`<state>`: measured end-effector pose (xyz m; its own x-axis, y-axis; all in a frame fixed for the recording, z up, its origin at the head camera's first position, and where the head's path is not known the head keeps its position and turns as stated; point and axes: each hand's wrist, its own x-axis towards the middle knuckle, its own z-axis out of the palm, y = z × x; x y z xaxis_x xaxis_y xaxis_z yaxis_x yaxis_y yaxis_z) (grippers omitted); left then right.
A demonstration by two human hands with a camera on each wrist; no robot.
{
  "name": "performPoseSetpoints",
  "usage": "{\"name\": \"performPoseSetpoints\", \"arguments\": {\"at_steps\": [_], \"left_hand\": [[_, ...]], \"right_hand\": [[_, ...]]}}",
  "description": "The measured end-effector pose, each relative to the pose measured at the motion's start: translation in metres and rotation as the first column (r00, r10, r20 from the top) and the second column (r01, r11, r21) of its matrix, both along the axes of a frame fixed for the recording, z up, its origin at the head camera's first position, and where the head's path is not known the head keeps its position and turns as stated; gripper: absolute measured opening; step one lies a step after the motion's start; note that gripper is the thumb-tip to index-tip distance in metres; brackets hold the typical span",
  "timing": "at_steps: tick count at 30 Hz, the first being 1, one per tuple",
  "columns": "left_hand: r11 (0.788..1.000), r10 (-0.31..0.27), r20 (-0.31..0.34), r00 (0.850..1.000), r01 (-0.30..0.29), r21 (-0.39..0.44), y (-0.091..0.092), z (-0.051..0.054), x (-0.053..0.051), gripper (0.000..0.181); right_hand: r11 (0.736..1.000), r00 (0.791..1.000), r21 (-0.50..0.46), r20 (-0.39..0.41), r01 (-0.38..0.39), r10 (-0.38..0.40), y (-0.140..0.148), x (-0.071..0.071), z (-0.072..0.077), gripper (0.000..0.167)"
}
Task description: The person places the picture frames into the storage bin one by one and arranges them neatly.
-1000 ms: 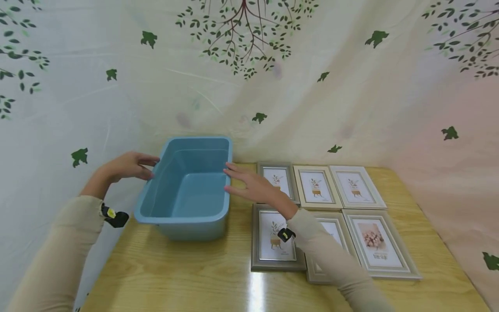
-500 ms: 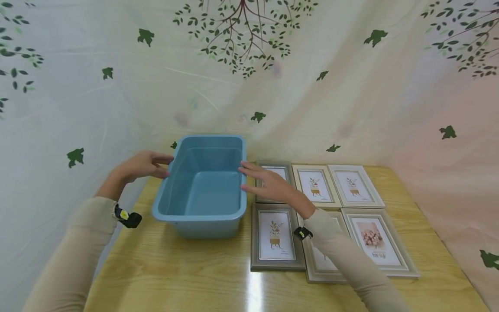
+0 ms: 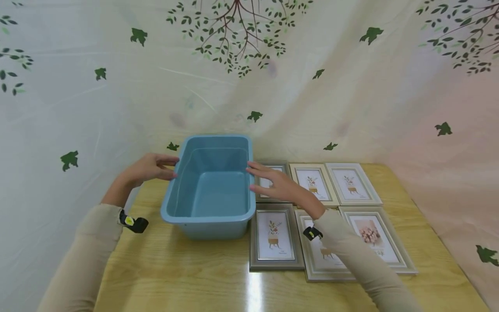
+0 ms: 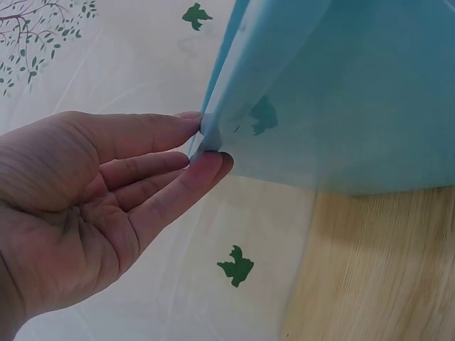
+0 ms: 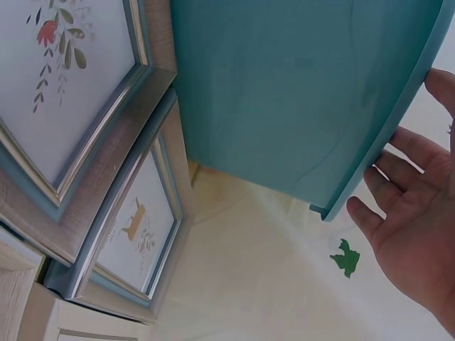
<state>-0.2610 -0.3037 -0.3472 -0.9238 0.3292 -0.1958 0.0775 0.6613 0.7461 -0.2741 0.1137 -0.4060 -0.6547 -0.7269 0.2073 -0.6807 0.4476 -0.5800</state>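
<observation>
A light blue plastic basin (image 3: pixel 218 229) stands upright on the wooden table, its bare inside visible in the head view. At its left rim, my left hand (image 3: pixel 150 168) pinches the edge. The left wrist view shows that rim between the thumb and fingers of the left hand (image 4: pixel 92 192). On the opposite side, my right hand (image 3: pixel 282 187) touches the right rim with spread, fairly straight fingers. In the right wrist view, the fingertips of the right hand (image 5: pixel 419 220) rest along the rim edge of the basin (image 5: pixel 270 85).
Right of the basin, several picture frames lie flat in two rows, including a dark grey frame (image 3: pixel 258 264) close beside it and a frame with a flower print (image 3: pixel 370 232). Behind the wooden table (image 3: pixel 187 277) hangs a leaf-printed cloth (image 3: pixel 218 99).
Between both hands, the basin has moved right across the table toward the frames. It now stands close to the dark grey frames. The frames have stayed in place.
</observation>
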Motion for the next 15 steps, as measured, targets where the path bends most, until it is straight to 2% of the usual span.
{"name": "performPoseSetpoints", "arguments": {"at_steps": [7, 13, 15], "left_hand": [[0.999, 0.025, -0.006, 1.000, -0.024, 0.040, 0.001, -0.002, 0.002, 0.071], [0.997, 0.042, 0.008, 0.999, -0.043, 0.070, -0.001, -0.008, 0.001, 0.074], [0.993, 0.051, 0.019, 0.999, -0.053, 0.105, -0.002, -0.011, -0.001, 0.075]], "right_hand": [[1.000, 1.000, -0.006, 0.010, 0.005, -0.005, 0.003, 0.000, -0.001, 0.065], [1.000, 1.000, -0.012, -0.001, 0.007, -0.007, 0.004, 0.001, -0.002, 0.065], [1.000, 1.000, -0.012, -0.002, 0.009, -0.009, 0.004, 0.001, -0.002, 0.065]]}}
